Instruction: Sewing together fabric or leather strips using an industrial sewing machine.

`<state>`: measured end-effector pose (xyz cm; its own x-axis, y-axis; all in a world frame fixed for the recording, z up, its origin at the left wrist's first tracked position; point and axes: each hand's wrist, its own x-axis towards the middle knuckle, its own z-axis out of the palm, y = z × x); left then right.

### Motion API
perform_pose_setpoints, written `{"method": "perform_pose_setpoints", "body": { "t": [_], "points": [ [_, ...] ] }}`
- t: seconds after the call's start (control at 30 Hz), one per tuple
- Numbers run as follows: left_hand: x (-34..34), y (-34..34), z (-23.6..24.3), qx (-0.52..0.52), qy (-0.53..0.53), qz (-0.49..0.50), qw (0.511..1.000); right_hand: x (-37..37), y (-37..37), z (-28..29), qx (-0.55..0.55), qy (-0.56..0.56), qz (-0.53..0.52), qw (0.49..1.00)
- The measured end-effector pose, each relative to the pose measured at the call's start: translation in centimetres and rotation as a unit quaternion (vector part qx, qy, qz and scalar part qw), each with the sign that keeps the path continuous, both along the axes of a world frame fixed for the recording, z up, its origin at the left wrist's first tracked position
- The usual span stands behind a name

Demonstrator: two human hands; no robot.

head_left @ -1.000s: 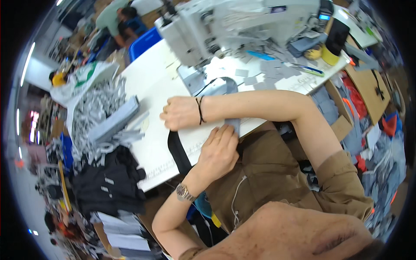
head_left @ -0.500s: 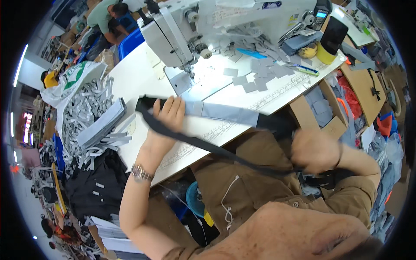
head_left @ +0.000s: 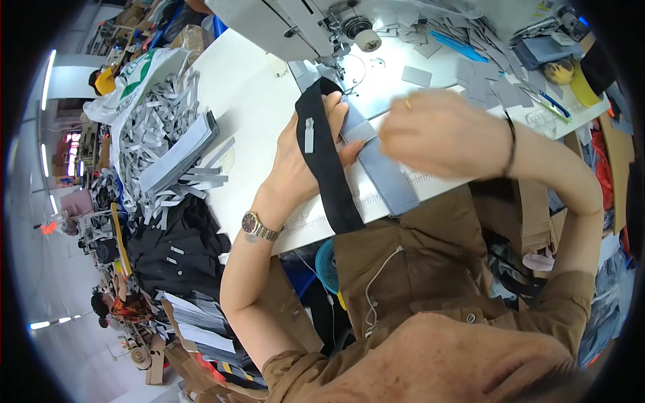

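My left hand [head_left: 295, 158] is at the table's front part, its thumb and fingers closed on a black fabric strap and a grey-blue fabric strip. The black strap [head_left: 326, 174] loops over the fingers and hangs toward the table edge, with a small pale tab on it. The grey-blue strip [head_left: 386, 174] runs from under the sewing machine's needle area down to the table edge. Just right of the strip, my right hand [head_left: 437, 134] is raised and smeared by motion. Its fingers look curled, and what they may hold is hidden. The sewing machine [head_left: 295, 30] stands just beyond.
Left of my hands lies a stack of grey fabric strips [head_left: 178, 151] on a heap of narrow grey strips [head_left: 158, 111]. Grey squares [head_left: 474, 80], a blue tool [head_left: 457, 47] and pens [head_left: 547, 104] lie at the right back. Black fabric pieces [head_left: 175, 245] hang at the left.
My left hand has moved forward toward the needle with the strap and strip. The right hand has let go of the strap's near end and swung up beside the strip. The view has shifted.
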<state>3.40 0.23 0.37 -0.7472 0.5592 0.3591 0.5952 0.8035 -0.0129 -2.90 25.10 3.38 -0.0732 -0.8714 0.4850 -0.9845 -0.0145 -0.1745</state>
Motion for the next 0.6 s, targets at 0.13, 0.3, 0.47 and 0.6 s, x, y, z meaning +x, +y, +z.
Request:
{"method": "perform_pose_setpoints", "body": {
  "t": [0.13,0.3,0.47,0.6],
  "points": [
    [-2.4,0.2,-0.7,0.021,0.011,-0.008,1.000,-3.9,-1.7,-2.8,-0.017,0.009,-0.019,1.000],
    [-2.9,0.9,-0.6,0.058,-0.086,0.057,0.993,-5.2,-1.4,-4.8,-0.015,-0.033,-0.037,0.999],
    [-3.2,0.6,-1.0,0.118,-0.081,0.057,0.988,-5.3,-1.8,-5.2,-0.069,0.037,-0.045,0.996],
    [-2.8,0.7,-0.4,0.108,-0.105,0.073,0.986,-4.8,-1.5,-5.4,-0.058,0.036,-0.071,0.995]
  ]
}}
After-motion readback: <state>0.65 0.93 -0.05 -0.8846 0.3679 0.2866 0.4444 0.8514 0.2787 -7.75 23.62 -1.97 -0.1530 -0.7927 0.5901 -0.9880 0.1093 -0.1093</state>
